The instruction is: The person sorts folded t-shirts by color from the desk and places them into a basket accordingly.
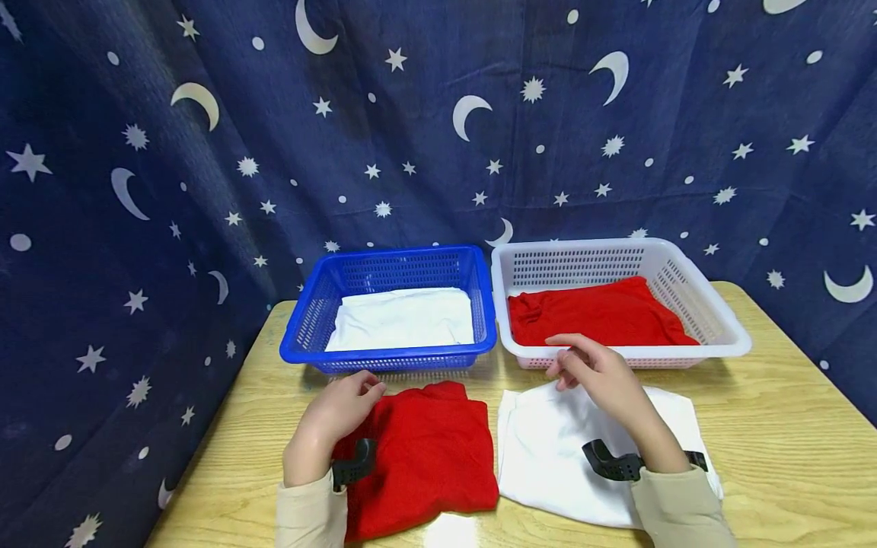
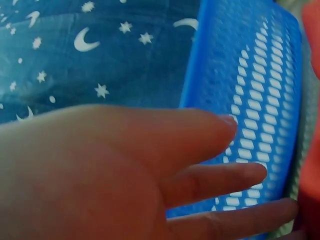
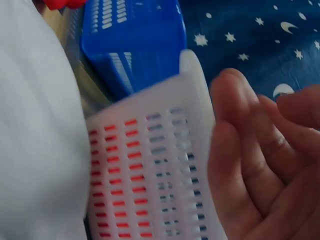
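Observation:
My left hand (image 1: 341, 411) hovers over the left edge of a folded red cloth (image 1: 432, 457), near the front of a blue basket (image 1: 390, 356). In the left wrist view its fingers are straight and hold nothing, with the basket's slotted wall behind them. My right hand (image 1: 594, 373) is above a folded white cloth (image 1: 548, 457), close to the front rim of a white basket (image 1: 712, 348). Its fingers are loosely bent with nothing between them in the right wrist view. Inside the blue basket lies a white cloth (image 1: 404, 320); a red cloth (image 1: 596, 312) lies in the white basket.
Both baskets stand side by side at the back of the wooden table (image 1: 788, 426). Behind them hangs a dark blue curtain (image 1: 425, 152) with moons and stars, which also runs along the left and right sides. Black straps with devices (image 1: 617, 464) sit on both wrists.

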`<state>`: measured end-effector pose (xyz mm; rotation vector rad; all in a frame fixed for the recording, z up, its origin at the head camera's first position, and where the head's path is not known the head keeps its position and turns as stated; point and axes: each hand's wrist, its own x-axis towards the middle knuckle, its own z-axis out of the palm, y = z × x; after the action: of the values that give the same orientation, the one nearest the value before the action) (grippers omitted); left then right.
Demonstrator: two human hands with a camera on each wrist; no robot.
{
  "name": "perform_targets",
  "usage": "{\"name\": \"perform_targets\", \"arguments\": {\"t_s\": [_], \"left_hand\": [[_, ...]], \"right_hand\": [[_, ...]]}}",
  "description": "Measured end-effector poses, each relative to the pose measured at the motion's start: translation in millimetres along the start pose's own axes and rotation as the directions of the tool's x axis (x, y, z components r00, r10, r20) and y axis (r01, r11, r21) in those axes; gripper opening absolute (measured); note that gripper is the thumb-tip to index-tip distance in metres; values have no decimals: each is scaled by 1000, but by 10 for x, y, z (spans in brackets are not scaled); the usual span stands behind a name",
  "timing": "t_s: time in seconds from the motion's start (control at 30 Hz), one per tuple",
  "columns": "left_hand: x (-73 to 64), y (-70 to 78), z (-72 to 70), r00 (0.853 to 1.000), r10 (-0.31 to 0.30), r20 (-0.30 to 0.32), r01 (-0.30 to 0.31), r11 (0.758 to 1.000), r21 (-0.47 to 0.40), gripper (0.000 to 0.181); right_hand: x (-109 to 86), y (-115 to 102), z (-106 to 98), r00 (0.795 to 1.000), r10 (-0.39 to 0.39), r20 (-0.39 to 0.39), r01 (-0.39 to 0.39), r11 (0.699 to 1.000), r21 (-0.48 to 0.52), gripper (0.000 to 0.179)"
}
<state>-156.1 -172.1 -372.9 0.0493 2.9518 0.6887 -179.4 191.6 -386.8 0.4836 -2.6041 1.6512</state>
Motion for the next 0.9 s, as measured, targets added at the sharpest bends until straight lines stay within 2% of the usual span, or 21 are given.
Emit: {"name": "perform_targets", "arguments": {"t_s": [0.13, 0.23, 0.47, 0.6, 0.73, 0.9], "left_hand": [[14, -120, -14, 999, -54, 3, 54, 997, 60, 28], [13, -194, -31, 996, -91, 12, 89, 993, 74, 31], [-26, -299, -63, 980, -194, 54, 192, 981, 33, 30], [-27, -321, -81, 966, -251, 62, 249, 968, 34, 34], [-41, -374, -102, 955, -294, 35, 292, 955, 57, 41], [-49, -437, -82, 959, -281, 42, 279, 959, 54, 39]], "right_hand": [[38, 11, 117, 998, 6, 67, -7, 1000, 24, 30], [47, 16, 209, 994, 11, 104, -15, 999, 31, 30], [33, 44, 432, 975, 21, 221, -21, 1000, -3, 27], [19, 25, 567, 953, 33, 301, -22, 999, -39, 34], [-20, 27, 696, 921, 65, 384, -29, 995, -98, 42], [-63, 55, 817, 901, 110, 419, -63, 990, -125, 48]]}}
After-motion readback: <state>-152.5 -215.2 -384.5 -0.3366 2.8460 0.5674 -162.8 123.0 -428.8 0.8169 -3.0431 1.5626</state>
